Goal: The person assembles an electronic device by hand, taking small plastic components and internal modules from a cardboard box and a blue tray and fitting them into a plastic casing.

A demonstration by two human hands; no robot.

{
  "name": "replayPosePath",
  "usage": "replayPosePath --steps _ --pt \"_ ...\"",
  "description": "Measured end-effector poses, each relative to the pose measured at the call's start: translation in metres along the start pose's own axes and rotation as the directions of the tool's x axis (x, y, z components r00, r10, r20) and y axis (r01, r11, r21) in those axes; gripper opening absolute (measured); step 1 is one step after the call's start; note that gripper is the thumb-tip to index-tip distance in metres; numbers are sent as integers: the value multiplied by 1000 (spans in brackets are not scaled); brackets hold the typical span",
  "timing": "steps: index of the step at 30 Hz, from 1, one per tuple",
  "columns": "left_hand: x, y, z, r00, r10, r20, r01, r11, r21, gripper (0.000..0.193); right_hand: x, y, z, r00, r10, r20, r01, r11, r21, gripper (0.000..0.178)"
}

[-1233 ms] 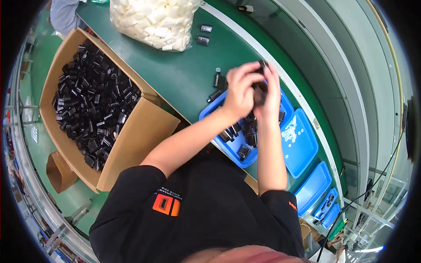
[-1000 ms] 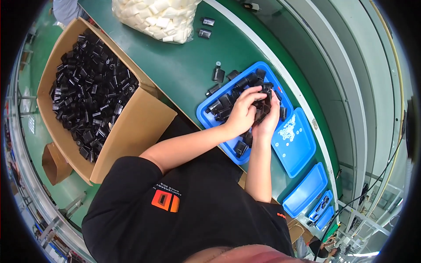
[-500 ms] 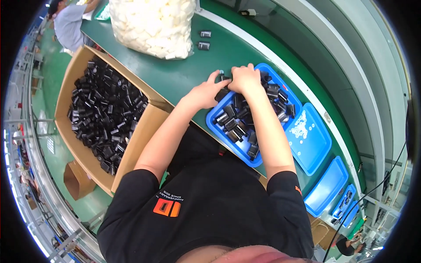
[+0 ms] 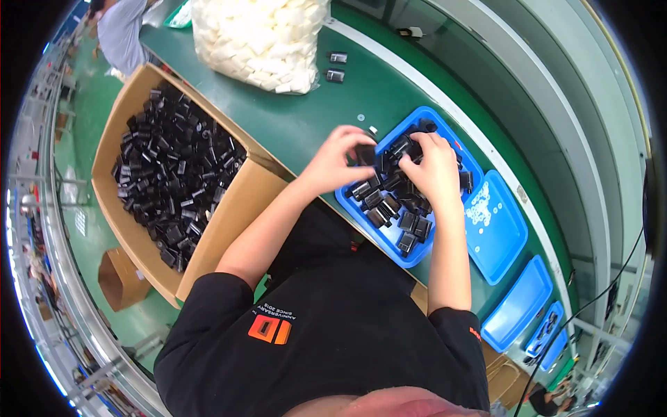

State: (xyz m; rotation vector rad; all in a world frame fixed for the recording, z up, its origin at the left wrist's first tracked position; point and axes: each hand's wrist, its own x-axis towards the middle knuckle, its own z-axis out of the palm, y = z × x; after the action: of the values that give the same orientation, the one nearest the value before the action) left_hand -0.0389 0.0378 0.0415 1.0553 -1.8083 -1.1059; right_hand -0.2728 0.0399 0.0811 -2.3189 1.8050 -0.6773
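My left hand (image 4: 333, 163) is curled round a black plastic part (image 4: 365, 154) at the near-left rim of a blue tray (image 4: 349, 203). The part is blurred, and a small pale piece (image 4: 373, 130) shows just beyond it. Inside the tray lie many short black plastic parts (image 4: 379, 201), piled loosely. My right hand (image 4: 435, 167) reaches over the pile, thumb and fingers bent around one of the black parts (image 4: 404, 146); its fingertips are partly hidden among the others.
At left stands an open carton (image 4: 236, 201) full of black parts. A clear bag of cream-coloured pieces (image 4: 260, 42) is at the back, with two black parts (image 4: 336, 66) beside it. A small white ring (image 4: 360, 117) lies on the green table. Right: a blue tray (image 4: 504, 243) with white rings.
My right hand has moved right and nearer, away from my left hand. The left hand has shifted slightly nearer with a black part. A small white ring now shows on the table.
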Motion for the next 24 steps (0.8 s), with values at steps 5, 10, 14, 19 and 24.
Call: replayPosePath --steps 5,10,14,19,24 --pt "-26 -1 28 983 69 168 -121 939 322 60 64 -15 33 987 38 -158 -5 978 208 57" --pt "-58 19 29 970 208 124 -238 907 347 73 174 -35 114 967 -46 251 7 988 152 94" --pt "-90 12 35 878 309 366 -446 806 389 56 220 -40 159 897 73 436 -130 986 101 87" --pt "-96 6 39 926 271 264 -363 830 423 51 221 -34 170 902 49 430 -114 985 127 53" --pt "-39 -21 27 899 319 -301 -244 934 262 20 195 -10 134 983 -164 86 136 954 266 38"
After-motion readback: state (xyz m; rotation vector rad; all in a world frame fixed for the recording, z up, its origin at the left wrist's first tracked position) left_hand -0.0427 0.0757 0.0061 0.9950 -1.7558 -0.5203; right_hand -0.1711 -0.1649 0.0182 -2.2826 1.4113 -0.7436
